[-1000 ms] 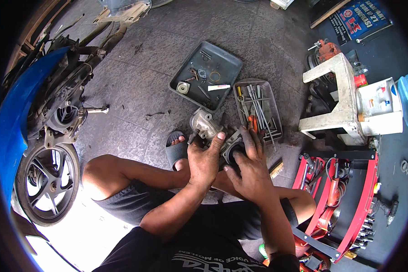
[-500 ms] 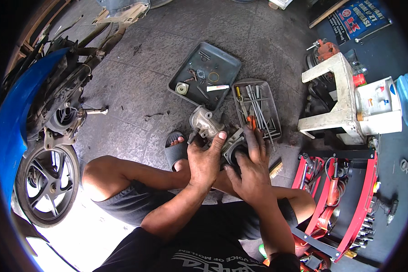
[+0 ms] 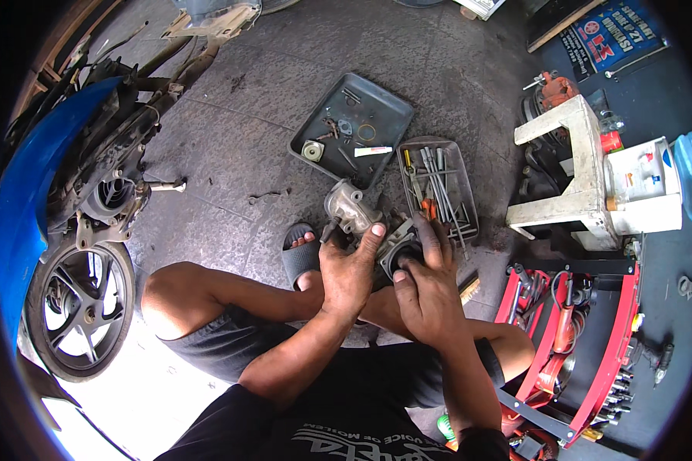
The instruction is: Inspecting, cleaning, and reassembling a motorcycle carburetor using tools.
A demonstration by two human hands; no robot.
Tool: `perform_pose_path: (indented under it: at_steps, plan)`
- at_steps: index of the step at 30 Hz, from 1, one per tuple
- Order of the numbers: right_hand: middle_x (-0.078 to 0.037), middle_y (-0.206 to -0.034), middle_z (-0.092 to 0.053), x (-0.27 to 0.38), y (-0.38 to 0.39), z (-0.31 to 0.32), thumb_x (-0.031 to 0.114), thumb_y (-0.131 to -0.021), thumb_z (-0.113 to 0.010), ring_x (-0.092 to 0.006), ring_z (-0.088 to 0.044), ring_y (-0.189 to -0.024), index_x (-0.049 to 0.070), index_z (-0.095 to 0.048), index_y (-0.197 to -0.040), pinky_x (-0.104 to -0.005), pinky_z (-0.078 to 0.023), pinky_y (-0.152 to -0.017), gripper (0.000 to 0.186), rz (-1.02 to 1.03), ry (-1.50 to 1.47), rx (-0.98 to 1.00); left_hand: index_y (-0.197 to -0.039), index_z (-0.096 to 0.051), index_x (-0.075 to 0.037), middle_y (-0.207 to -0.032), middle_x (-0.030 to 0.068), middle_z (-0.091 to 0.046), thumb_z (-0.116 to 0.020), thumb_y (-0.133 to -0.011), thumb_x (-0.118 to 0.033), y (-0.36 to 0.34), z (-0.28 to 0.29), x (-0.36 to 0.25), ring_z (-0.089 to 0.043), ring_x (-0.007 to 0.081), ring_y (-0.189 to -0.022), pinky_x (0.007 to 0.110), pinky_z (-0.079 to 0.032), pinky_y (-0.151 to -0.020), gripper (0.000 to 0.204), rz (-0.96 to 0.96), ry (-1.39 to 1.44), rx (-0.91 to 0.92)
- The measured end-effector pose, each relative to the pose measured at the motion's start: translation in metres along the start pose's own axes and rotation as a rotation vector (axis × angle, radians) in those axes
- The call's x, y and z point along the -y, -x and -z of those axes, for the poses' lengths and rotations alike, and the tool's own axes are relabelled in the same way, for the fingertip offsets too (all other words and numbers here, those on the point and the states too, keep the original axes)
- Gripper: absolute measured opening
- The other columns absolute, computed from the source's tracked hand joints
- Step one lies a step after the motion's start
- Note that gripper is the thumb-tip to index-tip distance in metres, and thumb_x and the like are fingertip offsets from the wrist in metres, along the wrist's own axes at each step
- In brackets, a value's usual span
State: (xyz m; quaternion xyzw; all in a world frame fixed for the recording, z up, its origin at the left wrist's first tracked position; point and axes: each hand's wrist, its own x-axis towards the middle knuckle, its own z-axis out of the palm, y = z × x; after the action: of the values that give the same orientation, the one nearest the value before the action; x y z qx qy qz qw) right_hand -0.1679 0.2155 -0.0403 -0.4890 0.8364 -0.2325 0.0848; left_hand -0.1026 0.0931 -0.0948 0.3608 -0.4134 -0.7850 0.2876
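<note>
I hold a grey metal engine part [image 3: 351,209], a carburettor-like casting, low over the concrete floor. My left hand [image 3: 347,270] grips its body from below, thumb up against its side. My right hand [image 3: 427,286] is closed on its round dark opening [image 3: 402,252], fingers pressed over the rim. Both hands hide much of the part. Just beyond them lie a grey tray [image 3: 319,115] with small parts and washers, and a wire basket [image 3: 464,201] of screwdrivers and tools.
A blue motorcycle [image 3: 38,200] with its rear wheel [image 3: 81,307] stands at the left. My foot in a grey sandal [image 3: 300,253] rests on the floor. A white stool [image 3: 577,169] and a red tool cart [image 3: 584,338] stand at the right.
My right hand has shifted slightly on the part's round opening; the left hand and the part stay nearly where they were.
</note>
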Motion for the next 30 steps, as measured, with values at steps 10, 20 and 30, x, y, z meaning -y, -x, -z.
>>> perform_pose_path:
  at_steps: [10,20,30]
  plan:
    - [-0.029,-0.156,-0.029,0.01,-0.002,0.001,0.021,-0.094,-0.057,-0.0562,-0.026,-0.142,-0.01,-0.068,-0.103,-0.0658,-0.02,-0.116,0.034,-0.04,0.027,-0.044,-0.123,-0.058,0.009,-0.115,0.0162,-0.069,-0.075,-0.093,-0.019,0.001,0.0,0.002,-0.064,0.0213,-0.107,0.033,-0.049,-0.096,0.044,-0.017,-0.013,-0.002]
    - [-0.03,-0.156,-0.027,0.019,-0.004,0.005,0.023,-0.08,-0.075,-0.0555,-0.025,-0.143,-0.008,-0.065,-0.1,-0.0688,-0.019,-0.116,0.038,0.001,0.107,-0.012,-0.124,-0.058,0.009,-0.116,0.0179,-0.069,-0.076,-0.092,-0.021,-0.002,0.002,0.005,-0.064,0.0225,-0.109,0.033,-0.049,-0.097,0.048,-0.003,0.075,-0.012]
    - [-0.031,-0.156,-0.029,0.027,-0.004,0.007,0.022,-0.087,-0.065,-0.0567,-0.026,-0.142,-0.01,-0.063,-0.101,-0.0653,-0.021,-0.115,0.035,0.001,0.156,-0.036,-0.124,-0.059,0.01,-0.116,0.0177,-0.069,-0.075,-0.093,-0.022,0.001,0.001,-0.001,-0.065,0.0224,-0.108,0.033,-0.049,-0.097,0.047,-0.016,-0.01,-0.007]
